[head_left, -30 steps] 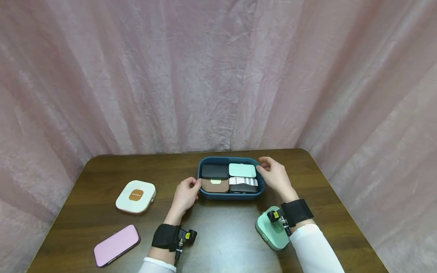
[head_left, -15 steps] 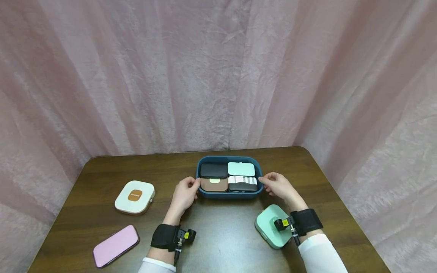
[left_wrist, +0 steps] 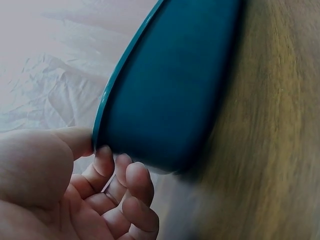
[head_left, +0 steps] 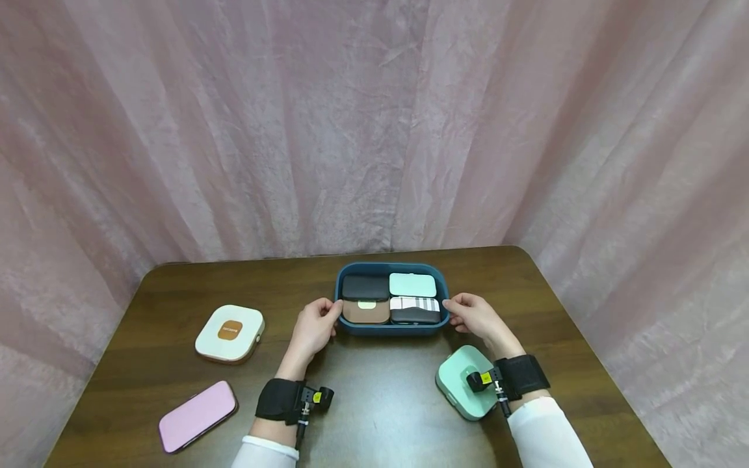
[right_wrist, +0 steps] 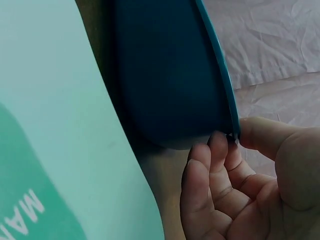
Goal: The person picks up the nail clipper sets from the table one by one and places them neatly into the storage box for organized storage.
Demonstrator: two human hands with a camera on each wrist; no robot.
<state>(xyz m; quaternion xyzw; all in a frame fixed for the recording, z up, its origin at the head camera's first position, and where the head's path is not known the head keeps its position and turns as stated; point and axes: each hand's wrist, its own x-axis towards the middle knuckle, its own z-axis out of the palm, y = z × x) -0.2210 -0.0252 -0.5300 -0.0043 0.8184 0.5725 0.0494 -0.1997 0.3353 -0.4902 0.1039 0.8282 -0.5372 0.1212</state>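
Observation:
A dark blue oval bin [head_left: 392,331] stands near the back of the table. Inside lie a black case [head_left: 365,286], a mint case [head_left: 412,285], a brown case [head_left: 365,312] with a pale green label, and a striped white-and-black case [head_left: 414,311]. At the bin's left end, my left hand [head_left: 311,330] pinches the rim between thumb and fingers. My right hand [head_left: 481,320] pinches the rim at the opposite end. Both wrist views show the thumb over the rim and curled fingers under it, against the bin's outer wall [left_wrist: 165,85].
A green square case [head_left: 462,377] lies below my right wrist, partly covered by the wrist camera. To the left are a white square case [head_left: 248,325] with an orange-brown patch and a pink oblong case [head_left: 197,417]. A pink curtain [head_left: 374,130] hangs behind the wooden table [head_left: 374,403].
My right hand has come from the bin's back right corner towards me along its right end and now pinches the rim there. My left hand keeps its hold at the left.

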